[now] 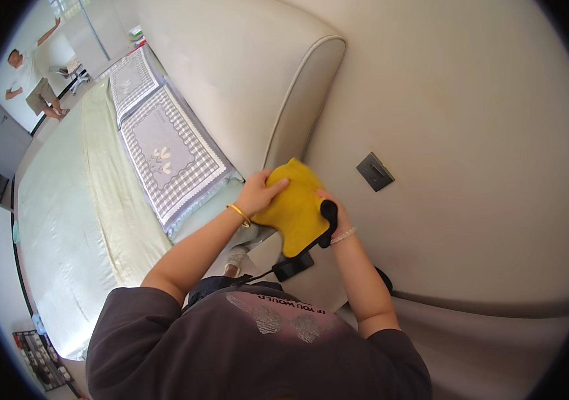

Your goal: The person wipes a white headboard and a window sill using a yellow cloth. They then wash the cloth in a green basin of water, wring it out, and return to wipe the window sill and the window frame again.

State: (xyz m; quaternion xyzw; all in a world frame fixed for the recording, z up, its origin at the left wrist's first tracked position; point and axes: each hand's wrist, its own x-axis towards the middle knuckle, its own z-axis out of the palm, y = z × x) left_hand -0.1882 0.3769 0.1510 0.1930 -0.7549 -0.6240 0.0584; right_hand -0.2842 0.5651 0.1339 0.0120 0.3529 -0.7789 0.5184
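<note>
A yellow cloth with black edging [297,215] hangs bunched between my two hands, in front of the bed's headboard. My left hand [259,192], with a gold bangle at the wrist, grips its upper left part, thumb on top. On the cloth's right side my right hand [338,215] holds on, partly hidden by a folded black-edged corner. Close behind the hands rises the end of the pale padded headboard [297,110]. Below the cloth, a black device with a cable [293,266] lies on a light surface, partly covered.
Left of me stretches a bed with pale green bedding [64,200] and two pillows with checked covers [172,155]. A dark wall socket [375,171] sits on the wall to the right. Another person [34,80] stands beyond the bed, near an office chair [72,72]. A shoe rack [44,360] stands lower left.
</note>
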